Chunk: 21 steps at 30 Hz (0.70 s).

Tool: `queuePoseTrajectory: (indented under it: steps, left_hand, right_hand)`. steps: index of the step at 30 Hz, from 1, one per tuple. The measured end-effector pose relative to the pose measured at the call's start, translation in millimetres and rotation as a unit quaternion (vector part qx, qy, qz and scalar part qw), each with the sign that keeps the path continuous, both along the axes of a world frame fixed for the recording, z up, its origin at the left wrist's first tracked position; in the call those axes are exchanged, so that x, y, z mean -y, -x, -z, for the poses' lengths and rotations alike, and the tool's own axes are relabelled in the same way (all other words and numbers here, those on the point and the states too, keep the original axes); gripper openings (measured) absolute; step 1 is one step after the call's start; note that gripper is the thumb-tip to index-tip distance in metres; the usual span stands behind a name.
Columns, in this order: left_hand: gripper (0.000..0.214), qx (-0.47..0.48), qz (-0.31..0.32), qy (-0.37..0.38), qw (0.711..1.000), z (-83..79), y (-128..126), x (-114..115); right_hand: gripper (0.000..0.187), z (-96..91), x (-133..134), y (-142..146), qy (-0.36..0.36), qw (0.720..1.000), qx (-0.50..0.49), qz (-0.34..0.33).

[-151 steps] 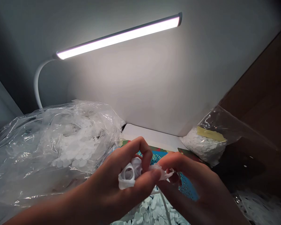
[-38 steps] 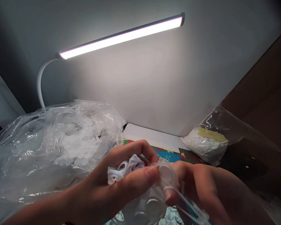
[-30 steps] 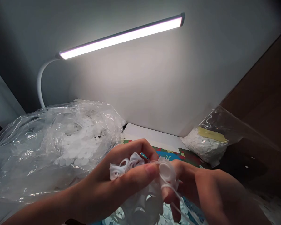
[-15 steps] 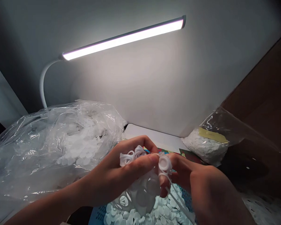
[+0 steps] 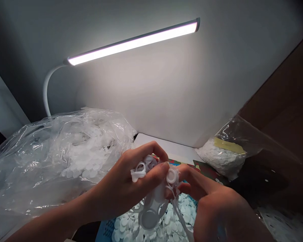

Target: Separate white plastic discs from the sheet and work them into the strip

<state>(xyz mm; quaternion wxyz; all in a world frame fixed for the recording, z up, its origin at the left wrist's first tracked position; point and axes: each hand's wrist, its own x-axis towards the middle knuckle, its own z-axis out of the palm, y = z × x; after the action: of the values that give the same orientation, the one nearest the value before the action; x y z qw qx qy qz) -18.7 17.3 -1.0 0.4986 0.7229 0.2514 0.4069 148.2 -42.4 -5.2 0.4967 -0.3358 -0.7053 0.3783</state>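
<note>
My left hand [image 5: 127, 179] is closed around a bunch of white plastic pieces [image 5: 138, 172], with loops poking out above the thumb. A small round white plastic piece with a raised rim [image 5: 172, 176] sits between the fingertips of both hands. My right hand [image 5: 212, 198] pinches it from the right, and a thin white strip [image 5: 179, 215] trails down beneath. Translucent rounded plastic pieces [image 5: 149, 218] hang under my left hand, over a blue basket [image 5: 106, 229] filled with small white discs [image 5: 178, 232]. My fingers partly hide what they grip.
A large clear plastic bag [image 5: 40, 158] of white pieces lies at left. Back right stands another bag of white bits [image 5: 221, 158] with a yellow label. A lit lamp [image 5: 133, 42] hangs above, before a pale wall. More translucent plastic [image 5: 282, 222] lies lower right.
Both hands have shifted slightly left, with the rimmed piece between them. The hanging translucent pieces have turned, and the printed mark on one no longer shows.
</note>
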Motion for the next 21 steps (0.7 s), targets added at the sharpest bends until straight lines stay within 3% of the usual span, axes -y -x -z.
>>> queuePoseTrajectory:
  steps: [4, 7, 10, 13, 16, 19, 21]
  left_hand:
    - [0.016, -0.029, 0.015, -0.001, 0.999, 0.3, 0, 0]
    - [0.011, -0.061, 0.021, -0.056, 0.996, 2.0, 2, -5]
    - [0.008, -0.069, -0.056, -0.154, 0.984, 4.8, 5, -10]
    - [0.006, -0.058, -0.110, -0.207, 0.971, 6.8, 9, -10]
    - [0.006, -0.065, -0.047, -0.199, 0.977, 7.8, 9, -4]
    - [0.011, -0.094, 0.004, -0.223, 0.970, 9.6, 5, 2]
    - [0.017, -0.110, 0.021, -0.237, 0.965, 12.0, 2, 3]
  right_hand:
    - [0.031, -0.1, 0, -2, -0.022, 0.999, 0.020, -0.010]
    - [0.026, 1.8, -2, -7, -0.040, 0.998, 0.038, -0.019]
    - [0.028, 1.6, -5, -20, -0.025, 0.997, 0.074, 0.005]
    - [0.021, -2.1, -9, -33, -0.032, 0.994, 0.058, 0.084]
    - [0.010, -5.6, -11, -33, -0.041, 0.980, 0.007, 0.194]
    - [0.012, -3.2, -10, -27, -0.043, 0.950, -0.049, 0.306]
    - [0.011, 2.9, -10, -36, -0.070, 0.940, -0.022, 0.332]
